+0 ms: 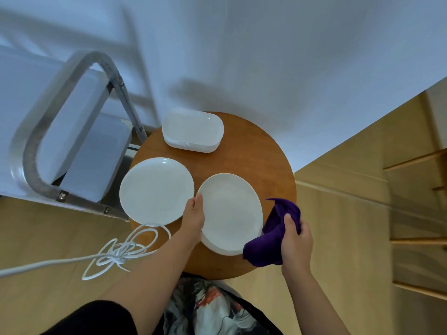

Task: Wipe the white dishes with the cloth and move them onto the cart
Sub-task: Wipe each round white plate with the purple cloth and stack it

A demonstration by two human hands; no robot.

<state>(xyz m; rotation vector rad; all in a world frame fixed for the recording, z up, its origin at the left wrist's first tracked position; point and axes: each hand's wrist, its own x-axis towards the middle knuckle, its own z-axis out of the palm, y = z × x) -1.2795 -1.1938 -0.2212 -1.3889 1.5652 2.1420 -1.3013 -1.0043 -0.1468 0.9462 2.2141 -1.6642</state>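
On the round wooden table (263, 155) my left hand (193, 217) grips the left rim of a white round plate (231, 211), tilted up off a stack of round plates (221, 249) beneath it. My right hand (296, 240) holds a bunched purple cloth (271, 238) just right of that plate, touching its edge. A second white round plate (156, 191) lies flat at the table's left. A stack of white rounded rectangular dishes (192, 130) sits at the far side.
The metal-framed cart (72, 141) with pale shelves stands left of the table, close to its edge. A tangled white cord (121, 252) lies on the wooden floor at lower left. A white wall is behind; wooden furniture stands at right.
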